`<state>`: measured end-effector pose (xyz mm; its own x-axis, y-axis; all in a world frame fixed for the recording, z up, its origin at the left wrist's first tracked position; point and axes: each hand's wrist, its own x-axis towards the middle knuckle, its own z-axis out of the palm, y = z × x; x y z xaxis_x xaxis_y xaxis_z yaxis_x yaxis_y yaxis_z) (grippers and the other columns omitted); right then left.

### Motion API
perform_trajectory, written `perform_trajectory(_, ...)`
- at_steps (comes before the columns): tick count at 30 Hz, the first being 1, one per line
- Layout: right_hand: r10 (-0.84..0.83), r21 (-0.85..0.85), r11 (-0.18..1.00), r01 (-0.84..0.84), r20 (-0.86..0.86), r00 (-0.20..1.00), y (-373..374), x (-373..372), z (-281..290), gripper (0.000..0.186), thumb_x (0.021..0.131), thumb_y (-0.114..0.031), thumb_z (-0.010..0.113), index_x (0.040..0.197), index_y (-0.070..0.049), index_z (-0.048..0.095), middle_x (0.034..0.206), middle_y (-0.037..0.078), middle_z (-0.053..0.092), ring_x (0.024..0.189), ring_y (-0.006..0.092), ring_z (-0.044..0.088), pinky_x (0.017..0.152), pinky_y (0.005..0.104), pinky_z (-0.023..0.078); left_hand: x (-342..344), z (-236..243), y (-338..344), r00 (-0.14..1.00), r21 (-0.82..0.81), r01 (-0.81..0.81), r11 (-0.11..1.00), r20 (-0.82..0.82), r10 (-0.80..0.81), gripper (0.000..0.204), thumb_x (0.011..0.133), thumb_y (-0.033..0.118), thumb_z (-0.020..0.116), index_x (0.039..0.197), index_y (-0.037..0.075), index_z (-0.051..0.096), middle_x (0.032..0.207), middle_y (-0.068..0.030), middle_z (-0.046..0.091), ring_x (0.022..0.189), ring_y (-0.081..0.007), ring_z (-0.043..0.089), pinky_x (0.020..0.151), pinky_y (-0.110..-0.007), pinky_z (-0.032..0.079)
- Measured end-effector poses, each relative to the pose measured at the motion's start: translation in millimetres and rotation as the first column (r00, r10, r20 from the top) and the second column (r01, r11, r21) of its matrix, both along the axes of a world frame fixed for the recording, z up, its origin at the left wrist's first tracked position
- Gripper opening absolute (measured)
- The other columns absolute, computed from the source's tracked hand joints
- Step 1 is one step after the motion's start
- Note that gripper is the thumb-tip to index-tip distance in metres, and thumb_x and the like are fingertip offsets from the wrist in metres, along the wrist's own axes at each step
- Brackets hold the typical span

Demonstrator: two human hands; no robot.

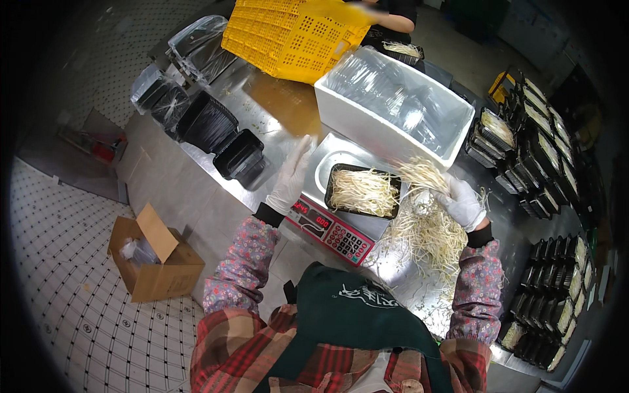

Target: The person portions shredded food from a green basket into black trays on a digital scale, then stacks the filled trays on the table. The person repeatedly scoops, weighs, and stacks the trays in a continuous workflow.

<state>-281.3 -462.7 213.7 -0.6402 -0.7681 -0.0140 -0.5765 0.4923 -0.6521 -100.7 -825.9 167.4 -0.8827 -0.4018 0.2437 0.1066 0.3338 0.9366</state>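
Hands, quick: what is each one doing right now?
Left hand: open, flat, holding nothing, beside the scale.
Right hand: closed on a bunch of bean sprouts.

A steel worktable (196, 190) stands on pale dotted tile floor (72, 301), beside what seems dark matting (98, 52).

Pale cream sprouts (362, 190) in a black tray (393, 209). Behind the tray, a white foam box (341, 111) and yellow perforated crate (288, 36). White gloves: left hand (291, 177), right hand (464, 202). Floral pink-grey sleeves (239, 265); red plaid shirt (229, 347); dark green apron (341, 314).
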Motion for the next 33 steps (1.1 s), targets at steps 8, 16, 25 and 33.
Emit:
perform_trajectory(8, 0.223, 0.186, 0.968, -0.167, -0.342, 0.913, -77.6, 17.0, -14.6, 0.025, 0.09, -0.022, 0.062, 0.11, -0.009, 0.057, 0.082, 0.022, 0.065, 0.081, 0.042, 0.064, 0.072, 0.0468, 0.052, -30.7, -27.8, 51.8, 0.988, -0.24, 0.152, 0.959, -0.006, -0.157, 0.057, 0.103, 0.022, 0.043, 0.151, -0.002, 0.025, 0.148, -0.0237, 0.039, 0.139, -0.0329, 0.038, 0.116, -0.038, 0.026)
perform_trajectory(16, -0.12, 0.335, 0.921, 0.2, -0.243, 0.963, 58.1, 20.1, -50.2, 0.031, 0.089, -0.029, 0.063, 0.115, -0.013, 0.057, 0.084, 0.019, 0.068, 0.08, 0.0398, 0.066, 0.073, 0.048, 0.052, 10.5, -54.6, -2.9, 0.989, -0.21, -0.035, 0.977, 0.135, 0.065, 0.059, 0.101, 0.024, 0.046, 0.148, -0.006, 0.028, 0.153, -0.0246, 0.033, 0.144, -0.0334, 0.03, 0.118, -0.039, 0.023)
perform_trajectory(25, -0.209, 0.511, 0.817, 0.267, -0.17, 0.963, 51.0, 32.5, -104.2, 0.115, 0.063, -0.059, 0.083, 0.15, -0.009, 0.029, 0.137, 0.027, 0.049, 0.119, 0.0412, 0.056, 0.098, 0.0441, 0.048, -55.9, -46.1, 84.3, 0.982, -0.83, 0.186, 0.525, 0.148, -0.114, 0.065, 0.095, 0.032, 0.054, 0.145, -0.004, 0.035, 0.149, -0.0233, 0.038, 0.14, -0.0403, 0.031, 0.115, -0.052, 0.024)
perform_trajectory(33, 0.153, 0.251, 0.962, -0.105, -0.182, 0.971, -63.0, 19.8, -53.7, 0.104, 0.065, -0.036, 0.087, 0.15, -0.01, 0.033, 0.151, 0.025, 0.033, 0.133, 0.0423, 0.042, 0.109, 0.0416, 0.039, -44.9, -59.2, 96.4, 0.934, -0.809, 0.349, 0.473, 0.26, -0.245, 0.058, 0.094, 0.032, 0.053, 0.14, -0.002, 0.042, 0.136, -0.0192, 0.05, 0.126, -0.0357, 0.046, 0.109, -0.051, 0.033)
